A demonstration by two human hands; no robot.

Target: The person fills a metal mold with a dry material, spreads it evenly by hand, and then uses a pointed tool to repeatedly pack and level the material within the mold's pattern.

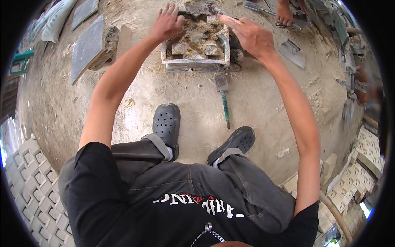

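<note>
In front of me on the ground stands a rectangular metal mould (195,61). Crumbly, sand-coloured mix (193,39) lies inside it, around several square metal blocks (178,50). At the mould's far left corner is my left hand (168,22), fingers stretched out and holding nothing; whether it presses on the rim I cannot tell. My right hand (256,39) is closed around the wooden handle (231,20) of a trowel, over the far right corner. The trowel's dark, flat blade (201,7) reaches left along the mould's far side.
A green-handled scraper (225,108) lies between the mould and my shoes. Tilted grey boards (87,48) stand at left. To the right are a flat trowel (292,50) and a co-worker's hand (284,14) by tools. Patterned cast blocks (31,181) are stacked at lower left.
</note>
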